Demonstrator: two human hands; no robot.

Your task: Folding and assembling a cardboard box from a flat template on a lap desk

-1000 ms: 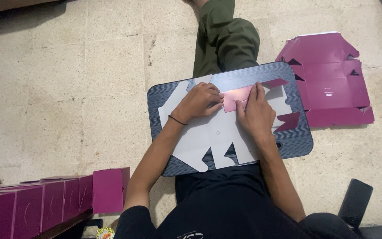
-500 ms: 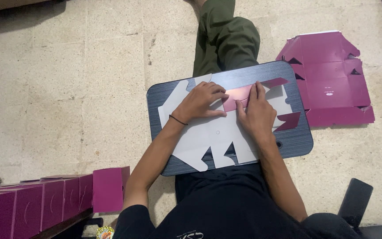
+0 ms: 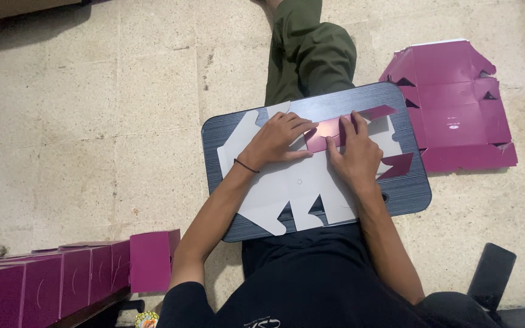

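- Head view, looking down: tiled floor (image 3: 92,121) is filling most of the frame; the person is sitting on it with a dark lap board (image 3: 408,188) across the legs. All places below are given relative to this board.
- Stack of flat magenta carton blanks (image 3: 451,103) is lying on the floor just off the board's right edge, well within reach.
- Row of made-up magenta boxes (image 3: 62,279) is standing well off the board's lower-left corner, side by side, the nearest one turned slightly.
- Flat box blank (image 3: 299,188), pale inner side up, is lying across the middle of the board, its cut tabs pointing toward the near edge and toward the left.
- One magenta flap (image 3: 323,130) is being folded over onto the pale side, near the board's far edge; two smaller magenta corners are showing toward the right edge.
- Left hand (image 3: 277,143) is resting open, palm down, fingers spread, pressing the blank beside the flap; nothing is clasped in it.
- Right hand (image 3: 353,155) is likewise flat, fingertips bearing on the flap's edge, grasping nothing.
- Judgement: the first crease is being set, early in forming this box. The next move likely calls for running firm pressure along the fold line while the other hand is pinning the blank against sliding.
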